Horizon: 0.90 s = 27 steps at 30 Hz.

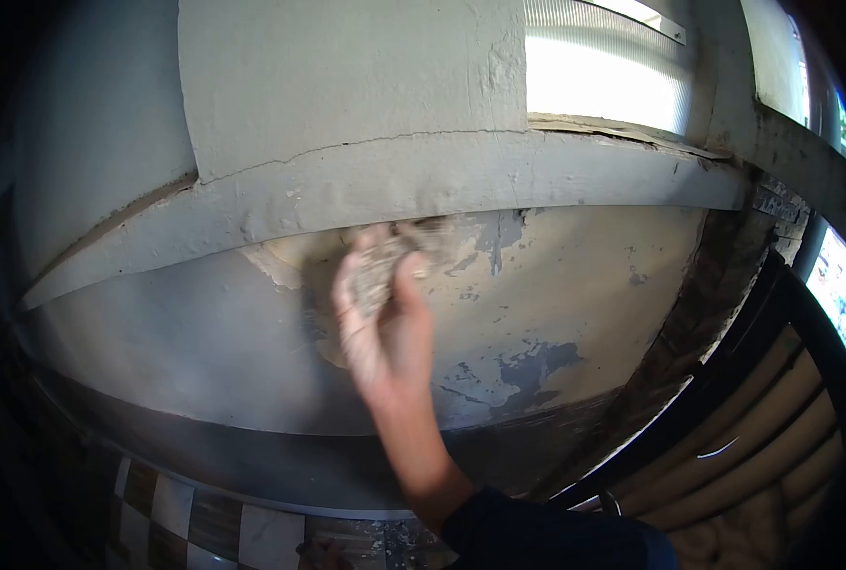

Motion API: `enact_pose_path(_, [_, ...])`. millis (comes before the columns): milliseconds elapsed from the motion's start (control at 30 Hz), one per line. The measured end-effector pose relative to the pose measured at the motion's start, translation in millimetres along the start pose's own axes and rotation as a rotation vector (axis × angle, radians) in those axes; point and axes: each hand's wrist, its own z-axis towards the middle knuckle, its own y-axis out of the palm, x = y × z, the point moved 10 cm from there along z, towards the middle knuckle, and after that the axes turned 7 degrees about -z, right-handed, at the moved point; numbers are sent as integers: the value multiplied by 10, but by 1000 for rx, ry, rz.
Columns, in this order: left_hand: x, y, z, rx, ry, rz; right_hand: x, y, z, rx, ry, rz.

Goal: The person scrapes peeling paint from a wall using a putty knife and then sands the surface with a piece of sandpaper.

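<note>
My right hand (385, 328) reaches up from the lower right in a dark sleeve (556, 532). Its fingers and thumb are closed around a rough grey-beige piece (375, 275), blurred by motion; its exact kind cannot be made out. The piece is up against, or very near, the peeling wall (499, 285), just under a painted ledge (366, 180). Patches of grey show where the wall's cream paint has flaked off. My left hand is not in view.
A ribbed window pane (608, 71) sits above the ledge. At the right stands a brown ribbed seat or panel (765, 456) with a dark frame. Checkered floor tiles (271, 537) lie below, with pale flakes (385, 541) and a dim reddish shape on them.
</note>
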Motion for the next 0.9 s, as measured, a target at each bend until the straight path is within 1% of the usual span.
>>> enact_pose_path(33, [-11,-2,-17,-3,-17,4,91,-106,-79,112,58,-79])
enact_pose_path(67, [-12,-20,-32,-7,-34,13,16,-152,-63,117,53,-81])
enact_pose_path(133, [-1,-84,-63,-4,-63,26,-207,-225,7,87,12,130])
enact_pose_path(167, [-8,-93,-78,-2,-77,25,-300,-156,-2,90,-45,93])
enact_pose_path(200, [-19,-93,-95,-1,-91,25,-240,-125,-37,89,-42,90])
enact_pose_path(267, [-32,-80,-113,-7,-116,31,52,-70,-130,66,111,31])
enact_pose_path(333, [-34,-53,-149,-9,-144,41,64,-57,-149,94,134,4])
enact_pose_path(400, [17,15,-244,-1,-171,49,27,12,-114,65,121,147])
enact_pose_path(467, [147,2,-386,119,-153,-66,76,-96,-111,90,164,150])
enact_pose_path(500, [95,-57,-354,122,-149,-65,44,-63,-101,31,168,95])
enact_pose_path(533, [-155,-202,-329,208,-273,-277,2,-40,-89,-28,172,41])
enact_pose_path(567, [-305,-264,-376,296,-399,-491,-233,-13,-13,-40,13,47])
enact_pose_path(600, [-301,-312,-392,300,-400,-498,-407,-69,-6,63,-98,-12])
enact_pose_path(667, [-114,-255,-405,102,-344,-226,-116,-75,-104,130,51,126])
enact_pose_path(700, [-21,-201,-455,154,-349,-170,100,127,-168,-90,190,-19])
enact_pose_path(733, [-29,-201,-448,151,-349,-169,218,-79,-216,156,247,75])
enact_pose_path(800, [3,-167,-422,112,-319,-278,185,-63,-216,154,252,39])
enact_pose_path(833, [14,-159,-424,115,-314,-278,197,-79,-187,152,255,44])
enact_pose_path(900, [366,-170,-454,177,-29,59,38,-163,-131,180,88,40])
